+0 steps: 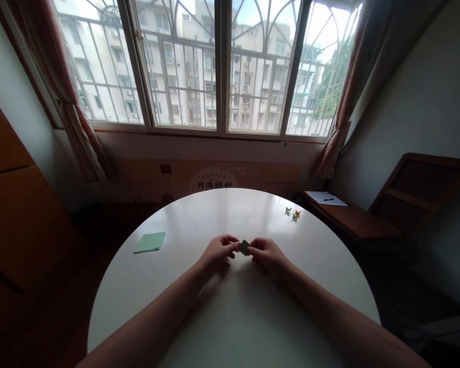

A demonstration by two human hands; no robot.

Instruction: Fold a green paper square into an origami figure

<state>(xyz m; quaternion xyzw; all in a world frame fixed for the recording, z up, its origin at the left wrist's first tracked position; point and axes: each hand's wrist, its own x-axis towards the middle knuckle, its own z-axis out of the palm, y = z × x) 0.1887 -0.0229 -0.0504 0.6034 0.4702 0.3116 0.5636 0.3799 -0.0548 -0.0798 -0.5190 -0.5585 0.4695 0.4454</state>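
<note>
Grey daylight fell through a barred window [191,66] onto a round white table [233,317], where, from my remote post, I watched two bare hands meet over one small folded green paper piece [244,248]. I had the piece at the tabletop's middle, between the hands and tilted so that one corner pointed up. The right hand [267,250] pinched its right side between thumb and fingers; the left hand [222,249] brought its fingertips to the left corner, though I could not tell whether they gripped or merely touched. Well to the left of the grip lay a stack of pale green sheets [150,242]; beyond it and to the right, near the table's edge, stood three tiny folded figures [295,217]. Past those, a wooden chair [356,220] bore a white sheet [318,197] and a pen [328,200].

I judged the pinch the weak point: a slip of the right fingertips could have let the layers spring apart, and an uneven pull from the left could have skewed a crease or torn a corner. A careless sweep of the right forearm, I reckoned, might have toppled the figures.
</note>
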